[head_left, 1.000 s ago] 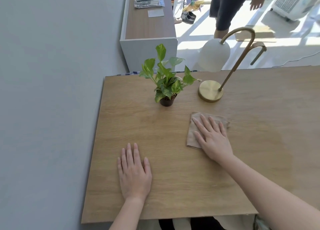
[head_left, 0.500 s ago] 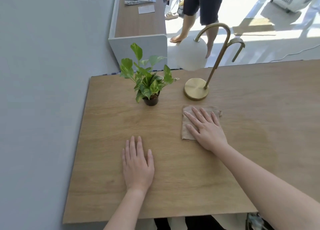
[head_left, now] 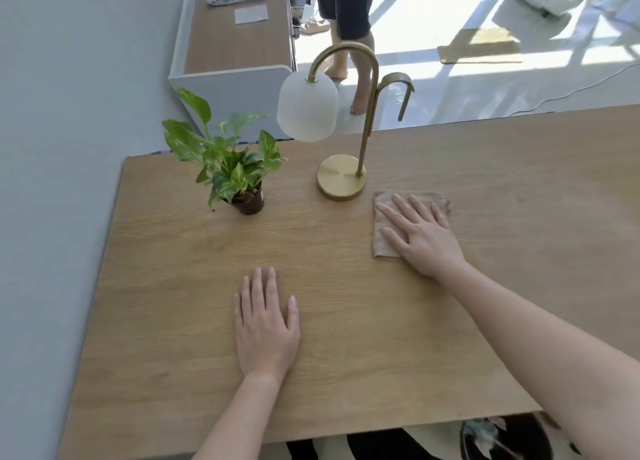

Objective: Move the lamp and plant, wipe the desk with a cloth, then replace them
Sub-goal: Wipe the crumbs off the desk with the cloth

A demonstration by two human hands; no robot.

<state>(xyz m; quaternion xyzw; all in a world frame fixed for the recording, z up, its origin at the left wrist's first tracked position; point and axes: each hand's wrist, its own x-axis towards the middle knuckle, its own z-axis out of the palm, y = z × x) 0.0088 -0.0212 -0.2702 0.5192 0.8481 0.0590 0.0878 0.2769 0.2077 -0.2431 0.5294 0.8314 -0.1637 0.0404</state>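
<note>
A small green potted plant (head_left: 239, 172) stands at the desk's far left. Right of it is a brass lamp (head_left: 341, 179) with a round base and a white shade. A beige cloth (head_left: 382, 238) lies flat just right of the lamp base. My right hand (head_left: 420, 240) presses flat on the cloth with fingers spread, covering most of it. My left hand (head_left: 265, 324) rests palm down on the bare wooden desk (head_left: 173, 286), nearer to me, holding nothing.
A grey wall runs along the desk's left edge. Beyond the far edge stands a low white sideboard (head_left: 235, 44) with papers on it. A person's legs (head_left: 349, 34) are on the sunlit floor behind the lamp. A white cable (head_left: 571, 91) lies on the floor at right.
My right hand has slid the cloth to the right, from in front of the lamp base to beside it. The person behind the desk has walked left. My left hand stays put.
</note>
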